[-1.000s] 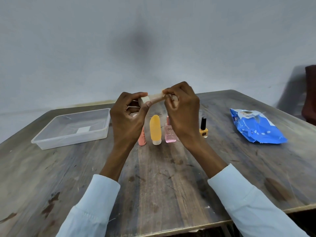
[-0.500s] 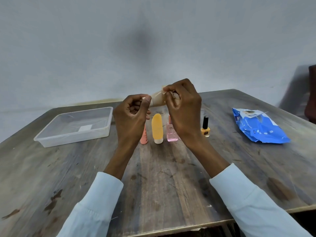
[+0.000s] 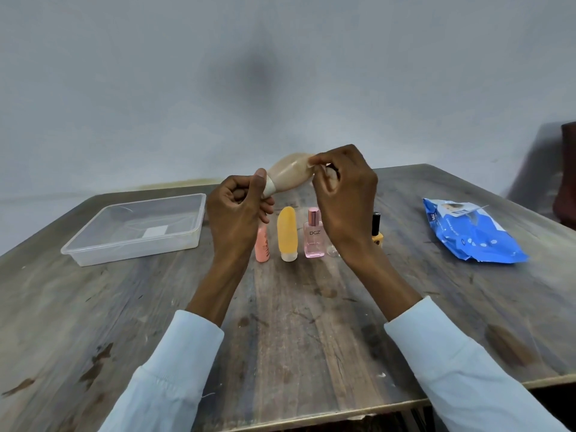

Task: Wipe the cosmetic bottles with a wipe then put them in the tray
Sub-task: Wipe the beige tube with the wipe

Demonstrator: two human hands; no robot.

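- Left hand (image 3: 238, 210): fingers curled, thumb and fingers pinching the pale cap end of a beige tube bottle (image 3: 288, 176), held in the air above the table.
- Right hand (image 3: 343, 194): fingertips pinched at the tube's other end, with a bit of thin, beige-looking material bunched there; probably the wipe, can't confirm.
- Tube lies roughly level between both hands, cap end lower, to the left.
- On the wooden table (image 3: 296, 322), in a row behind the hands: peach tube (image 3: 261, 247), yellow tube (image 3: 286, 233) standing on its cap, pink perfume bottle (image 3: 314, 236) marked "DGZ", yellow nail polish (image 3: 376, 233) with black cap, partly hidden by the right wrist.
- Clear plastic tray (image 3: 137, 232) far left, well apart from the row.
- Blue wipes pack (image 3: 470, 233) far right.
- Plain grey wall behind; dark furniture edge (image 3: 567, 169) at right.
- Versus 0.5 s ago: more of the tube's body is exposed between the hands, and the left thumb now sits up over the cap. Items on the table unchanged.
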